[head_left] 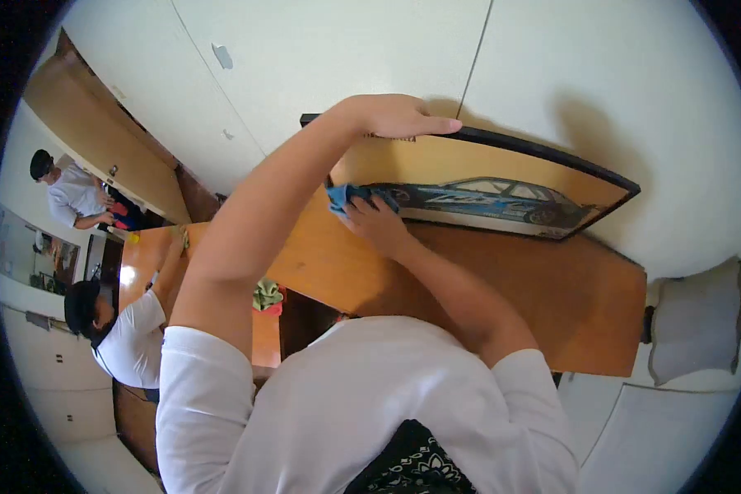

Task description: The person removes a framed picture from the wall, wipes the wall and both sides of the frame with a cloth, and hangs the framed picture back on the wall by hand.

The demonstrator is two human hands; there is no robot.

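A black-framed picture of a car (510, 198) stands on the wooden tabletop, leaning at the white wall. My left hand (399, 115) grips its top edge, one digit lying along the black frame while the other fingers are hidden behind it. Low on the picture's left part, my right hand (375, 221) presses a bunched blue cloth (342, 198) against the surface. The fingers of that hand are bent over the cloth.
A green cloth (267, 295) lies on something red to the left. One person leans over the wooden table (296, 263) with an arm stretched out; another stands by the open door (107, 132). At right is a grey lampshade-like object (696, 321).
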